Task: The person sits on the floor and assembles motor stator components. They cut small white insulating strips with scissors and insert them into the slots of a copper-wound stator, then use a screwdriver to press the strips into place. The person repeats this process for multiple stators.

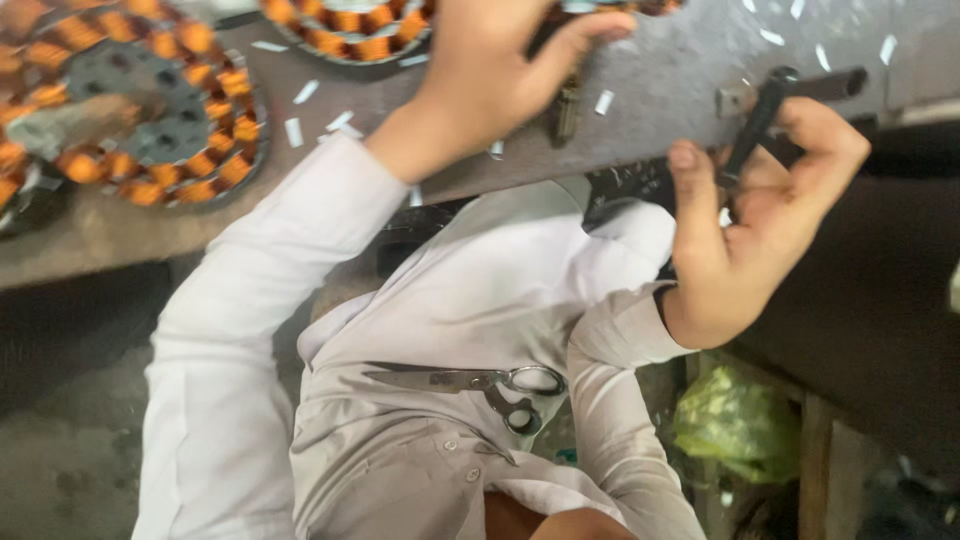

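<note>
My left hand [495, 70] reaches out over the grey workbench [660, 90], fingers curled near a motor stator with copper coils [350, 30] at the top edge; what it holds is hidden. My right hand [755, 215] is palm-up at the bench edge, fingers closed around a black rod-shaped tool [755, 130]. A second copper-wound stator [150, 110] lies at the left of the bench. A pair of steel scissors [470, 385] rests on my lap, on the white shirt.
Small white paper strips [300, 95] are scattered over the bench top. A green plastic bag [735, 420] sits low at the right beside a wooden frame. A metal bracket [740, 98] is fixed near the bench edge. Grey floor shows at the lower left.
</note>
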